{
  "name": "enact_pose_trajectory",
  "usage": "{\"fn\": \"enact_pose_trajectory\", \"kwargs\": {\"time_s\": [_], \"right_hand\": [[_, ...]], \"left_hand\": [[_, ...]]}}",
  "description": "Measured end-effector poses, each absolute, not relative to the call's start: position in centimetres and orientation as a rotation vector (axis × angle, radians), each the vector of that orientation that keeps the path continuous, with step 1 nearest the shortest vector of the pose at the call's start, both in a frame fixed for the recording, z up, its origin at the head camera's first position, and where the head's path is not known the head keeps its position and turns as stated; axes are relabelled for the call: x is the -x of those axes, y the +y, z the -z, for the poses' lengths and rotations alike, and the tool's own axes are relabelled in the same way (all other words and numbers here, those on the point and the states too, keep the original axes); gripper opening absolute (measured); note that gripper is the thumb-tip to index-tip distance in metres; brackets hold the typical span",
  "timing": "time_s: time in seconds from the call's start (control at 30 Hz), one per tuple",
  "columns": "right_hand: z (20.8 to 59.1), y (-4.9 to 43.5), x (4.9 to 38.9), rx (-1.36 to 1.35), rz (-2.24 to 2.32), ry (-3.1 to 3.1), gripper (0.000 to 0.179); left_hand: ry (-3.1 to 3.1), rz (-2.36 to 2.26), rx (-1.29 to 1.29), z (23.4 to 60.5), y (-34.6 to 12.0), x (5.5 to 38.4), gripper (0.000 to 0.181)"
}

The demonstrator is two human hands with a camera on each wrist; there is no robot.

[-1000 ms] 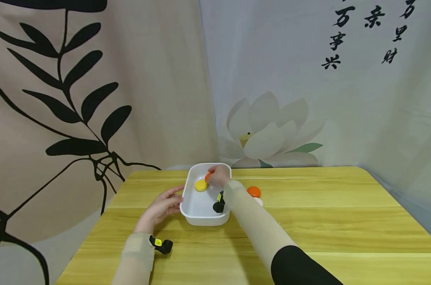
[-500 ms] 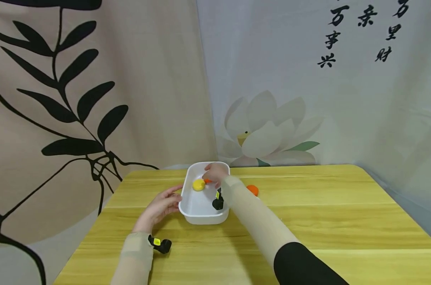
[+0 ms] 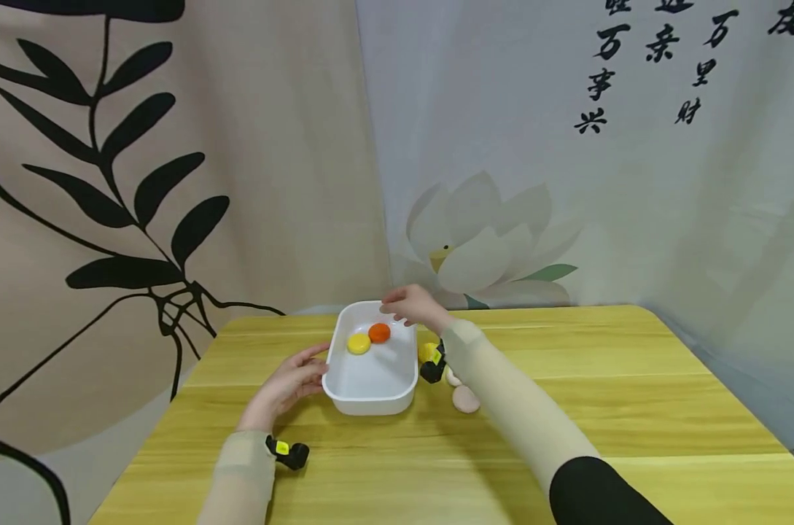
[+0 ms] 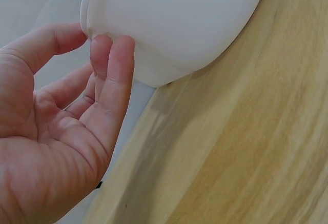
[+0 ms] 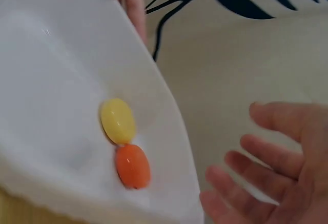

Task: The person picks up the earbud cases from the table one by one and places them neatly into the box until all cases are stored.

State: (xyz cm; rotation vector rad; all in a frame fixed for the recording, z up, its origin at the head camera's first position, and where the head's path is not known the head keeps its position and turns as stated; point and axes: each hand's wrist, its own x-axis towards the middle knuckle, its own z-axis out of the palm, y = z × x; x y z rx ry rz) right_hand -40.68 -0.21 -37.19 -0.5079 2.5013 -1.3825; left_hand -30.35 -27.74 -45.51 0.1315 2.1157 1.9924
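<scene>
A white tub (image 3: 370, 386) stands on the table. In it lie a smooth, rounded yellow piece (image 3: 359, 343) and an orange piece (image 3: 380, 333), side by side near the far end. My left hand (image 3: 294, 379) rests at the tub's left side; the left wrist view shows fingertips (image 4: 123, 44) against the outer wall and rim. Above the tub's far right rim is my right hand (image 3: 415, 305), fingers spread and relaxed, holding nothing. Beside the tub's right wall, partly hidden by the right wrist camera, is another yellow piece (image 3: 427, 351).
A white piece (image 3: 453, 378) and a pale pink piece (image 3: 465, 399) lie on the wooden table (image 3: 580, 379), close by the right forearm. Behind the table's far edge hangs a printed curtain (image 3: 292, 146).
My right hand has let go of the orange piece inside the tub and risen to the right, over the rim. The orange piece now shows next to the yellow one. My left hand stays put.
</scene>
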Motion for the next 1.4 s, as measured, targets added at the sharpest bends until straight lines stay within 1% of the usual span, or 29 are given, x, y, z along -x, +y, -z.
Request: {"fn": "enact_pose_trajectory", "kwargs": {"time_s": [0.13, 0.23, 0.43, 0.63, 0.9, 1.2, 1.4], "right_hand": [[37.0, 2.7, 40.0, 0.609, 1.482, 2.434, 0.034], [37.5, 5.0, 39.4, 0.667, 1.562, 2.376, 0.035], [40.2, 9.0, 37.9, 0.744, 1.696, 2.218, 0.037], [42.6, 11.8, 36.7, 0.818, 1.652, 2.113, 0.035], [45.0, 14.4, 35.6, 0.903, 1.592, 1.964, 0.03], [46.8, 15.9, 34.5, 0.926, 1.61, 1.861, 0.035], [47.8, 16.8, 34.2, 0.917, 1.667, 1.846, 0.037]], "left_hand": [[2.12, -1.997, -0.118, 45.4, -28.1, 30.4, 0.062], [2.135, -1.986, -0.114, 45.3, -28.3, 30.3, 0.061], [2.141, -1.982, -0.119, 45.3, -28.9, 30.2, 0.063], [2.121, -1.998, -0.148, 45.3, -29.4, 30.0, 0.063], [2.12, -1.982, -0.169, 45.5, -29.2, 29.6, 0.064], [2.12, -1.97, -0.15, 45.7, -28.4, 29.7, 0.065], [2.104, -1.972, -0.192, 45.5, -27.8, 30.0, 0.064]]}}
